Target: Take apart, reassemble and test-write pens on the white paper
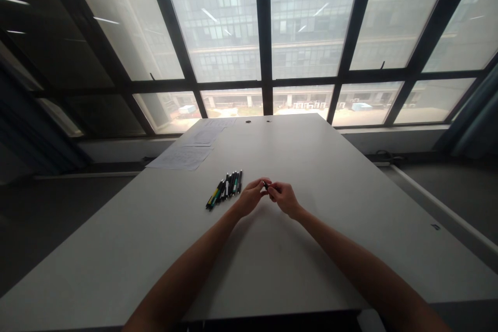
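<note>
Over a pale grey rectangular worktop (pixel 319 176), the left hand (pixel 252 196) and right hand (pixel 284 198) meet fingertip to fingertip, fingers of both pinched narrowly on a small dark object (pixel 265 185), too small to identify, held just above the surface. A row of dark pens (pixel 225 189) lies just left of the left hand; white paper sheets (pixel 182 157) rest farther back, near the tall windows (pixel 264 36).
</note>
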`<state>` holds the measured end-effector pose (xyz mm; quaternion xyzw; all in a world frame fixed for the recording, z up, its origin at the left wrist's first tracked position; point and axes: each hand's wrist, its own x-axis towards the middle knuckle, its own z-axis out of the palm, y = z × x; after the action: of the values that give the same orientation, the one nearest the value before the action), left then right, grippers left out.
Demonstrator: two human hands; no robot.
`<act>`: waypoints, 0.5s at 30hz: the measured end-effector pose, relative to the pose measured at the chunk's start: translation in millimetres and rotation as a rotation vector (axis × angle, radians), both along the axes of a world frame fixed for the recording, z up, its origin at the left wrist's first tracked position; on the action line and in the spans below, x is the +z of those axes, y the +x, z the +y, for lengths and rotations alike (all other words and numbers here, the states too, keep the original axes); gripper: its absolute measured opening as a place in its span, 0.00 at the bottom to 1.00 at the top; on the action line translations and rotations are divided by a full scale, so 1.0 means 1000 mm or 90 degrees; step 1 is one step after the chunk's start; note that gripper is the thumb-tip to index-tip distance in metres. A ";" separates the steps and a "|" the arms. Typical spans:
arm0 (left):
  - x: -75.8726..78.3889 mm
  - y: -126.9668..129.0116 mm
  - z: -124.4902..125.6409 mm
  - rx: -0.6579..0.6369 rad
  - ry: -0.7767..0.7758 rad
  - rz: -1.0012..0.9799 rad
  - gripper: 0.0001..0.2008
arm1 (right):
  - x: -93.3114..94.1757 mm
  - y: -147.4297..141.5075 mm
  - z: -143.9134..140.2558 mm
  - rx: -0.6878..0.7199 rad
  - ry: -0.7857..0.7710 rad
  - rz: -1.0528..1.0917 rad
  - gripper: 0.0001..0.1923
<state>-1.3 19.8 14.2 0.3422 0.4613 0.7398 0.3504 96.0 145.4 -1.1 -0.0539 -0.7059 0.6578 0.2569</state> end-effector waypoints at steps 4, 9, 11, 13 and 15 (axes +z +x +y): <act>0.001 0.001 0.001 0.026 0.013 0.036 0.18 | 0.005 0.002 -0.002 0.007 0.008 -0.003 0.16; -0.003 0.002 0.004 0.078 -0.001 0.027 0.18 | 0.003 0.001 -0.004 0.014 0.036 0.002 0.16; -0.004 0.001 0.004 0.084 0.010 0.006 0.15 | 0.002 0.000 -0.003 0.008 0.049 -0.001 0.16; -0.006 -0.002 0.003 0.086 0.031 -0.010 0.13 | 0.001 0.000 -0.002 0.004 0.058 -0.007 0.16; -0.007 -0.004 0.002 0.078 0.045 -0.019 0.12 | 0.001 0.001 -0.001 -0.002 0.058 -0.008 0.16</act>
<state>-5.1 22.1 7.0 0.3149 0.4494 0.7807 0.2989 96.7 144.2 0.1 -0.0475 -0.7367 0.6241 0.2560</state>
